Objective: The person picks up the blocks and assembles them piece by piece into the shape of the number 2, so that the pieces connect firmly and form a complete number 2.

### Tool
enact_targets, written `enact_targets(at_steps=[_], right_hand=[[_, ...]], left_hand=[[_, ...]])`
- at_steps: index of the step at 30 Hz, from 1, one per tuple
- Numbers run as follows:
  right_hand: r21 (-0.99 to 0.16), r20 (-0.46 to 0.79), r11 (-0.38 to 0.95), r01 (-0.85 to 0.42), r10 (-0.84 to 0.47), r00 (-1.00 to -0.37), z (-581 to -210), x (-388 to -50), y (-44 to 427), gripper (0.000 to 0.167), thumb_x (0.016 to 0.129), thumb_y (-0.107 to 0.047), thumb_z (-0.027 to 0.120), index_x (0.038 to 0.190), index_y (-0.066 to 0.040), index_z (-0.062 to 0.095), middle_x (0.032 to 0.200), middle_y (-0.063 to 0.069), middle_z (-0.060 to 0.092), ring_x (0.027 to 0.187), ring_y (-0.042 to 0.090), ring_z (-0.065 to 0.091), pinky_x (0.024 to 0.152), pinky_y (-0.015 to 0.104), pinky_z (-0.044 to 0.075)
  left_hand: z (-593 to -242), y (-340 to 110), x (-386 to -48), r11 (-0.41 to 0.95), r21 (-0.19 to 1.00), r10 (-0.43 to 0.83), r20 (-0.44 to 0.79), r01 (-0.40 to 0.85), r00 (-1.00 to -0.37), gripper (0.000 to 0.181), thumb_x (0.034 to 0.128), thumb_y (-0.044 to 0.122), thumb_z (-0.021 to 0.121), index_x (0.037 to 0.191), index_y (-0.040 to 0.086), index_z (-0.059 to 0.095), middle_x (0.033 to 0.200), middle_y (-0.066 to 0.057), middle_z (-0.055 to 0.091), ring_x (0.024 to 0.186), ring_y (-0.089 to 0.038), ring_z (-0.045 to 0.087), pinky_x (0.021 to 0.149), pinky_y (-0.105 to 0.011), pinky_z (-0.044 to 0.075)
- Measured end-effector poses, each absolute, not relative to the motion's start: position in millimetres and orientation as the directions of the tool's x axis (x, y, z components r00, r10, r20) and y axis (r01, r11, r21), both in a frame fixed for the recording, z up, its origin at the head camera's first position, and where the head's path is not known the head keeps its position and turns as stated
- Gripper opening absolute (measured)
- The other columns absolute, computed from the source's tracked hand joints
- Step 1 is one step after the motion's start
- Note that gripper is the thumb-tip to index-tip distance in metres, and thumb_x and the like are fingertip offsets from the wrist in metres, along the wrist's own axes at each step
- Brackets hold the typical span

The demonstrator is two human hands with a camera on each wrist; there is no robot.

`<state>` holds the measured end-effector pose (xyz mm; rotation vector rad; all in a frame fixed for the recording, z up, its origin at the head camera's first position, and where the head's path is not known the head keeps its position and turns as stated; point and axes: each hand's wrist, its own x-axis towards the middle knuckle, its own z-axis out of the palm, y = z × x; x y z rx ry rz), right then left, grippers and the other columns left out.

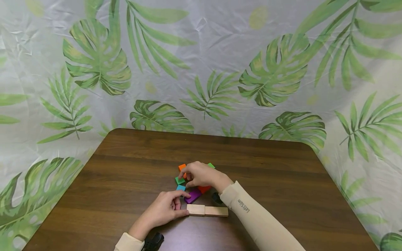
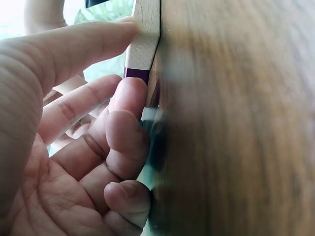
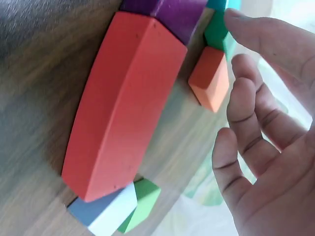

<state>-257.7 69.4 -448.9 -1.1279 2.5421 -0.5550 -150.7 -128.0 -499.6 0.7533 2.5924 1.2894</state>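
Observation:
In the head view my left hand (image 1: 161, 209) has its index fingertip at the purple block (image 1: 194, 195) and its thumb at the left end of a pale wooden block (image 1: 196, 209). The left wrist view shows the thumb of this hand (image 2: 64, 147) against pale wood (image 2: 143, 44), other fingers bent loosely. Above the green block (image 1: 180, 181) and cyan block (image 1: 181, 187), my right hand (image 1: 202, 174) has thumb and index apart. Its fingers appear spread beside the orange block (image 3: 209, 78) in the right wrist view; the red block (image 3: 118, 113) adjoins the purple one (image 3: 182, 19).
A second wooden block (image 1: 216, 211) continues the pale one to the right. Beyond my right hand lies a light green block (image 1: 211, 165), partly hidden. The brown table (image 1: 267, 167) ends at a leaf-patterned curtain (image 1: 216, 62).

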Motion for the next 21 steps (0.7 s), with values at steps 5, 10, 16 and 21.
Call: enact_targets(at_steps=[5, 10, 16, 21], right_hand=[[-0.49, -0.141, 0.592, -0.64, -0.778, -0.612, -451.2, -255.3, 65.5, 0.027, 0.093, -0.008, 0.084, 0.119, -0.015, 0.08, 0.087, -0.003, 0.068, 0.075, 0.003, 0.055, 0.073, 0.018, 0.049], [-0.485, -0.164, 0.594, -0.642, -0.783, -0.6, -453.2, -254.1, 62.9, 0.031, 0.095, -0.006, 0.081, 0.123, -0.018, 0.08, 0.08, -0.006, 0.063, 0.07, 0.001, 0.051, 0.066, 0.017, 0.043], [-0.496, -0.174, 0.58, -0.646, -0.795, -0.581, -456.4, -254.1, 61.3, 0.032, 0.096, -0.006, 0.08, 0.125, -0.018, 0.081, 0.079, -0.007, 0.063, 0.068, 0.0, 0.051, 0.064, 0.016, 0.042], [-0.462, -0.156, 0.587, -0.665, -0.792, -0.591, -457.4, -256.0, 61.7, 0.029, 0.095, -0.012, 0.083, 0.123, -0.019, 0.081, 0.078, -0.007, 0.061, 0.068, 0.001, 0.049, 0.064, 0.016, 0.041]], left_hand=[[-500.0, -128.4, -151.0, 0.498, 0.784, 0.502, 0.087, 0.37, -0.86, 0.04, 0.0881, 0.023, 0.091, 0.123, 0.012, 0.075, 0.07, 0.011, 0.058, 0.055, 0.004, 0.047, 0.053, -0.019, 0.041], [-500.6, -128.8, -151.7, 0.497, 0.786, 0.503, 0.085, 0.368, -0.86, 0.04, 0.0884, 0.024, 0.091, 0.123, 0.012, 0.074, 0.07, 0.011, 0.058, 0.054, 0.004, 0.047, 0.052, -0.018, 0.041], [-501.4, -129.4, -151.9, 0.492, 0.789, 0.508, 0.084, 0.368, -0.857, 0.04, 0.0886, 0.025, 0.09, 0.123, 0.012, 0.074, 0.07, 0.011, 0.058, 0.054, 0.004, 0.047, 0.052, -0.018, 0.041], [-501.8, -129.7, -152.1, 0.492, 0.79, 0.509, 0.082, 0.367, -0.857, 0.04, 0.0891, 0.025, 0.09, 0.123, 0.012, 0.074, 0.071, 0.011, 0.059, 0.054, 0.004, 0.047, 0.052, -0.018, 0.041]])
